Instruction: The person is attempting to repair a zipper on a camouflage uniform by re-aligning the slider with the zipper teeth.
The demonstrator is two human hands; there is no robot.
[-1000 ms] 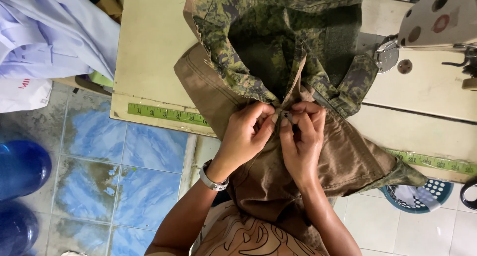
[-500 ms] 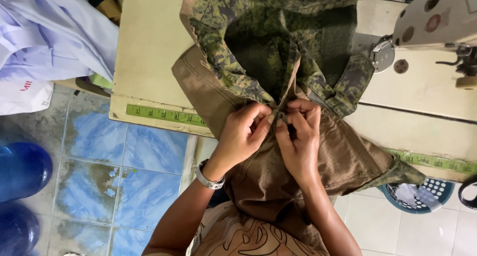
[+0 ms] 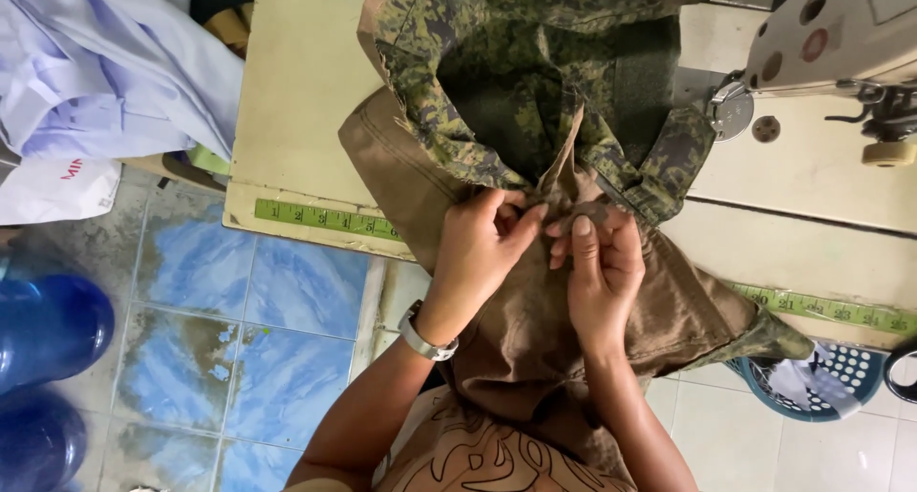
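Both hands meet over a camouflage garment (image 3: 535,100) with a brown lining (image 3: 535,339), which spills off the front edge of the bench (image 3: 296,110) and hangs down toward the person's lap. The left hand (image 3: 482,253) has its fingers curled in, thumb and fingertips pinching a fold of the brown lining at the seam. The right hand (image 3: 602,267) is just beside it, fingertips touching the left's, and it too is clenched on the same bit of fabric; whether anything small sits between the fingers cannot be told. A watch (image 3: 425,337) is on the left wrist.

Beyond the hands the garment lies open on the bench, green patterned side up, with a dark green panel in the middle. Up and to the right of the right hand stands a sewing machine (image 3: 841,33), well apart from the fingers. A green measuring tape (image 3: 325,218) is fixed along the bench edge to the left of the left hand, and another stretch of it (image 3: 831,310) runs to the right of the right hand.

Far to the left of the hands, pale blue cloth (image 3: 95,72) is heaped up. Below it, on the tiled floor (image 3: 239,291), are blue bottles (image 3: 48,330). Down to the right of the right hand is a blue basket (image 3: 821,377) holding scraps.
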